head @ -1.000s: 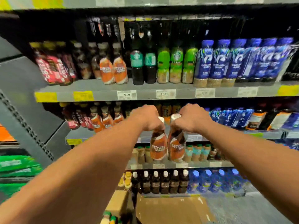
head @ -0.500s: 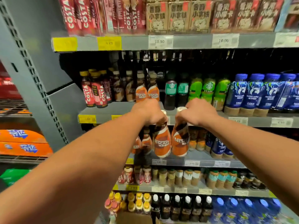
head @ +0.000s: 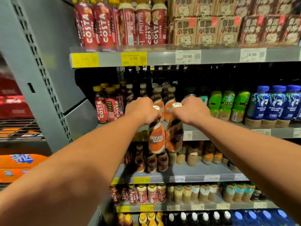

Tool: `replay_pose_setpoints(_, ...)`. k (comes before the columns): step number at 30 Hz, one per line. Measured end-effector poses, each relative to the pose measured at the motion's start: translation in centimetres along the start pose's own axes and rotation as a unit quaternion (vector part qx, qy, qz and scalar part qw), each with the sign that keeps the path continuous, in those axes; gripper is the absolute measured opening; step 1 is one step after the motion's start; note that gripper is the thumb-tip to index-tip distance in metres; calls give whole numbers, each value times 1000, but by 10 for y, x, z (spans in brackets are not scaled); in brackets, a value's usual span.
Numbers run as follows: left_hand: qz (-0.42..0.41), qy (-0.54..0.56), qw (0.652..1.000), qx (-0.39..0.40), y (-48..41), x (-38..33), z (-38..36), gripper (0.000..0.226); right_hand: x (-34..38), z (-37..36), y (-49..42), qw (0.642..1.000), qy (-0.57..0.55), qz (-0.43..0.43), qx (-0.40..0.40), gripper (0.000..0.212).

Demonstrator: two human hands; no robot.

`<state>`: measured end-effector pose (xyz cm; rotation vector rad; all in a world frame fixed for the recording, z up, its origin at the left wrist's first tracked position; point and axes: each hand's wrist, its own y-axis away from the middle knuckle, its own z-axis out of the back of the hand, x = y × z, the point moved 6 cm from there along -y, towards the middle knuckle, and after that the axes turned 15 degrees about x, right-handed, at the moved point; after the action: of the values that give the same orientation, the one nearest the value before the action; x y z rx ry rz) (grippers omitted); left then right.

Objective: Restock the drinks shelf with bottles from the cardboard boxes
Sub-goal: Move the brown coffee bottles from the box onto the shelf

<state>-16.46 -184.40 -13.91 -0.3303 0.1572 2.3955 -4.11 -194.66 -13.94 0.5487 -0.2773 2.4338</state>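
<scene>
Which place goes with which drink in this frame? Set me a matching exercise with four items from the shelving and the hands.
Things:
1. Nescafe bottles
2. green Starbucks bottles
3. brown cartons
4. white-capped dark bottles

Places:
A. top shelf, right of the red Costa bottles
B. lowest shelf in view
C. gripped near the cap, one in the left hand, one in the right hand
D. shelf at hand height, left of the blue bottles

Pairs: 1-C, 2-D, 3-A, 4-B.
</scene>
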Motion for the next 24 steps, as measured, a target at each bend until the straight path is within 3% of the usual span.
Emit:
replay_pose_setpoints(6,59,36,995,-72,-13,28,27,36,29,2,-33,996,-71,33,-37,35)
replay_pose_setpoints(13,93,83,982,-138,-36,57,39,40,48,-14,-69,984,-161,65,-44,30)
replay_pose_setpoints(24,58,97,990,-89,-96,84,37,37,75,-49,-115,992,-110,52,-32,30)
